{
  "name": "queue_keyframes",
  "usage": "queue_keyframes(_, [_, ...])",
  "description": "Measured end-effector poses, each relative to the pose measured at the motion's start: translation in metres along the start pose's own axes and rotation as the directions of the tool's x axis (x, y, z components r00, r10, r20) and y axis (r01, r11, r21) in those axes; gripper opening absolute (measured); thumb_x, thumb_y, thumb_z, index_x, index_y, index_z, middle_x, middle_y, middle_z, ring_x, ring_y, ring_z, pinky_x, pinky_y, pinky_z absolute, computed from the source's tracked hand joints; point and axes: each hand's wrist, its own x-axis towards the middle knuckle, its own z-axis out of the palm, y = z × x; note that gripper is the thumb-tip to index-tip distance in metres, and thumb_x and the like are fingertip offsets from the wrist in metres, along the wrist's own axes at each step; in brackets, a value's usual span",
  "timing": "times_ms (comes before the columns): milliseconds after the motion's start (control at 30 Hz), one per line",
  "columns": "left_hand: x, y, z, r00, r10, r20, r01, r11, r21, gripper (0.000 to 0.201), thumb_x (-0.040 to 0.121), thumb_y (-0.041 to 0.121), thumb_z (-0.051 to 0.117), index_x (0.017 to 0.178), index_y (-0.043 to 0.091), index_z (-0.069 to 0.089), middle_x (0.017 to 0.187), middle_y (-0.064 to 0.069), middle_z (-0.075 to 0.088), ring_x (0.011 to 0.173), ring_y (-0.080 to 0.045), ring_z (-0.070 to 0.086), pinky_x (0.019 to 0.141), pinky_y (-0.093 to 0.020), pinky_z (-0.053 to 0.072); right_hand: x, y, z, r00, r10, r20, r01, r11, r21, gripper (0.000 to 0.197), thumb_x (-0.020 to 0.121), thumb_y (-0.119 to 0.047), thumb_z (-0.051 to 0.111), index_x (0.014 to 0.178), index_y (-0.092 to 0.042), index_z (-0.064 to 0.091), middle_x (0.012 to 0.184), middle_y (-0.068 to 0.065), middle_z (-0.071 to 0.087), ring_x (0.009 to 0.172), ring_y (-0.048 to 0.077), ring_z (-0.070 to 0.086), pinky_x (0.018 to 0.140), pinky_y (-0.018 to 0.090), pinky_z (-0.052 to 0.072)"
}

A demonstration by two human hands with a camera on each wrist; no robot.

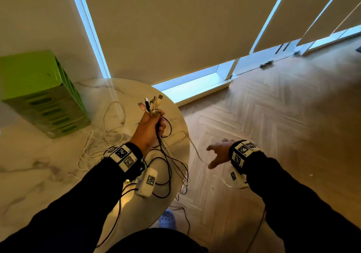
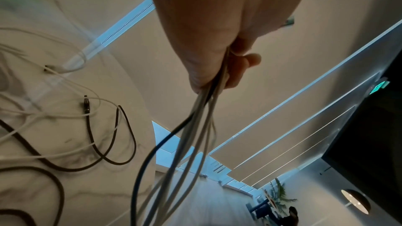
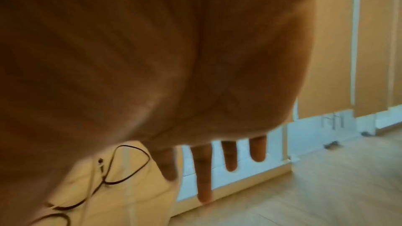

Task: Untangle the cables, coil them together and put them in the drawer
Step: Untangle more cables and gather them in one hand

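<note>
Left hand [image 1: 150, 129]: fingers [image 2: 241, 68] clenched round a bundle of cables [image 2: 195, 135], white, grey and one dark. The plug ends [image 1: 151, 104] stick up in a fan above the fist; the strands hang down out of the bottom of the fist and spread apart as they fall. The hand is raised above the bench [image 1: 39, 174], near its rounded right edge.

Right hand [image 1: 219, 153]: fingers [image 3: 229, 155] released, straight and spread, gripping nothing. It hangs palm down over the floor [image 1: 283, 116], to the right of the bench and well apart from the left hand. A thin pale strand runs through the air from the bench edge toward it; whether it touches the hand cannot be told.

Slack of the bundle: white loops [image 1: 109, 133] lie on the bench to the left of the raised hand, dark loops [image 1: 164, 174] below the left wrist, and some strands trail over the bench edge to the floor. The left wrist view shows a dark cable with its plug [image 2: 86, 105] lying flat on the bench, crossing the white ones.

Both wrists carry bands with black-and-white markers [image 1: 125, 156]; sleeves are dark.

A green drawer unit [image 1: 43, 94] stands at the back left of the bench against the wall, its drawers in a stack with slot handles. Whether any drawer stands open cannot be told.
</note>
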Motion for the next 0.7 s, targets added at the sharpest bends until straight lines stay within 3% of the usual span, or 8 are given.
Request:
queue_keyframes(67, [-0.002,0.004,0.002,0.999,-0.025,0.024,0.027,0.996,-0.082,0.024,0.108,0.009,0.035,0.093,0.010,0.054,0.050,0.006,0.040,0.045,-0.007,0.032,0.048,-0.022,0.027,-0.011,-0.017,-0.009,0.984,-0.160,-0.084,0.164,0.986,0.044,0.132,0.057,-0.083,0.072,0.158,-0.037,0.001,0.165,-0.001,0.019,0.150,0.027,0.016,0.120,0.051,0.017])
queue_keyframes(133, [-0.007,0.006,0.004,0.998,-0.045,0.043,0.051,0.990,-0.135,0.020,0.107,0.012,0.039,0.092,0.011,0.052,0.050,0.006,0.033,0.043,-0.007,0.030,0.049,-0.024,0.027,-0.015,-0.045,-0.020,0.893,-0.333,-0.302,0.389,0.909,0.149,0.134,0.058,-0.082,0.073,0.158,-0.037,-0.005,0.166,-0.001,0.013,0.151,0.025,0.011,0.122,0.051,0.011])
queue_keyframes(267, [-0.013,0.010,0.001,0.987,-0.112,0.116,0.134,0.968,-0.210,0.029,0.107,0.020,0.042,0.078,0.016,0.047,0.054,0.006,0.026,0.047,-0.009,0.024,0.049,-0.026,0.031,-0.019,-0.103,-0.044,0.779,-0.493,-0.389,0.627,0.617,0.475,0.080,0.080,-0.056,0.075,0.146,-0.025,0.043,0.146,0.000,0.052,0.130,0.017,0.048,0.115,0.045,0.035])
queue_keyframes(333, [-0.014,0.018,-0.007,0.969,-0.164,0.186,0.202,0.957,-0.209,0.037,0.105,0.029,0.044,0.069,0.017,0.041,0.054,0.005,0.024,0.047,-0.011,0.024,0.052,-0.027,0.033,-0.019,-0.122,-0.049,0.745,-0.573,-0.341,0.649,0.505,0.570,0.038,0.092,-0.035,0.069,0.118,-0.006,0.067,0.115,0.010,0.071,0.103,0.019,0.065,0.100,0.037,0.049])
queue_keyframes(400, [-0.015,0.027,-0.019,0.938,-0.203,0.279,0.263,0.945,-0.197,0.044,0.100,0.042,0.047,0.065,0.019,0.036,0.053,0.004,0.024,0.051,-0.015,0.031,0.060,-0.030,0.036,-0.015,-0.129,-0.049,0.747,-0.612,-0.260,0.603,0.457,0.654,0.034,0.096,-0.028,0.064,0.090,0.005,0.069,0.088,0.019,0.071,0.077,0.019,0.067,0.080,0.027,0.053])
queue_keyframes(500, [-0.016,0.041,-0.040,0.893,-0.250,0.375,0.327,0.932,-0.158,0.048,0.102,0.048,0.044,0.064,0.019,0.038,0.053,0.003,0.030,0.061,-0.022,0.045,0.071,-0.034,0.043,-0.005,-0.128,-0.045,0.769,-0.636,-0.057,0.452,0.479,0.753,0.030,0.094,-0.024,0.065,0.071,-0.005,0.060,0.068,0.014,0.060,0.061,0.020,0.058,0.066,0.026,0.046])
queue_keyframes(600, [-0.018,0.059,-0.052,0.879,-0.248,0.407,0.333,0.930,-0.152,0.043,0.102,0.045,0.046,0.068,0.018,0.043,0.056,0.003,0.031,0.065,-0.022,0.048,0.082,-0.037,0.044,0.007,-0.114,-0.045,0.827,-0.559,0.063,0.428,0.697,0.575,0.030,0.094,-0.023,0.065,0.067,-0.011,0.059,0.068,0.011,0.060,0.059,0.015,0.054,0.066,0.026,0.043])
queue_keyframes(700, [-0.017,0.077,-0.058,0.916,-0.154,0.370,0.229,0.959,-0.168,0.024,0.096,0.028,0.054,0.076,0.016,0.047,0.063,0.002,0.033,0.064,-0.019,0.045,0.094,-0.041,0.045,0.021,-0.100,-0.045,0.924,-0.327,-0.197,0.382,0.815,0.437,0.038,0.095,-0.032,0.063,0.061,-0.018,0.054,0.063,0.004,0.057,0.061,0.018,0.053,0.065,0.030,0.043])
